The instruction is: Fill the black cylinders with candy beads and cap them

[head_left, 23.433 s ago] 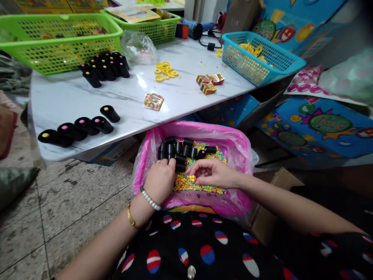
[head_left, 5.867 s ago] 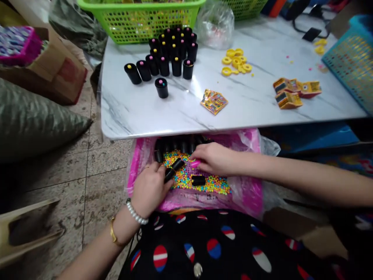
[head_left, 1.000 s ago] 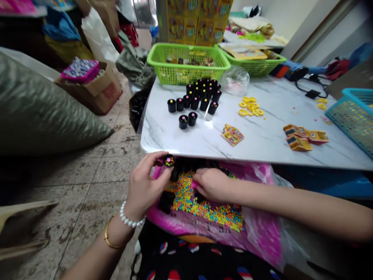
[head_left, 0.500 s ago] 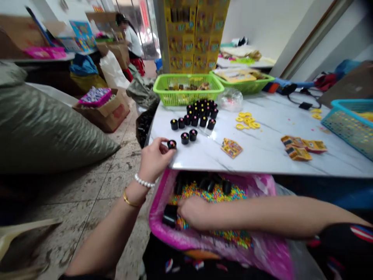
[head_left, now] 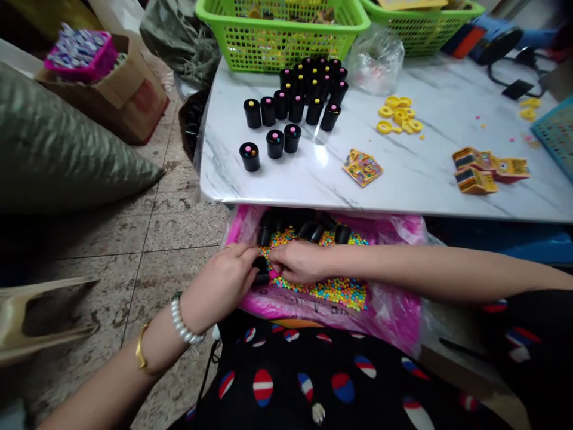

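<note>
A pink basket (head_left: 403,224) lined with clear plastic holds small coloured beads (head_left: 342,292) and several black cups (head_left: 342,233). My left hand (head_left: 226,283) is at the basket's left side, its fingers closed at a black cup (head_left: 261,276). My right hand (head_left: 298,261) lies over the beads just right of it, fingers curled down; whatever is in them is hidden. On the white table (head_left: 403,185) stand several upright black cups (head_left: 249,156) with pink or yellow pieces on top.
Green baskets (head_left: 286,36) stand at the table's back. Yellow plastic pieces (head_left: 398,114), printed packets (head_left: 362,168) and a clear bag (head_left: 376,63) lie on the table. A large sack (head_left: 67,149) and a carton (head_left: 111,95) are on the left.
My left hand has let go of the black cup at the table's front left and come down into the pink basket. My right hand stays among the beads. The view has tilted down.
</note>
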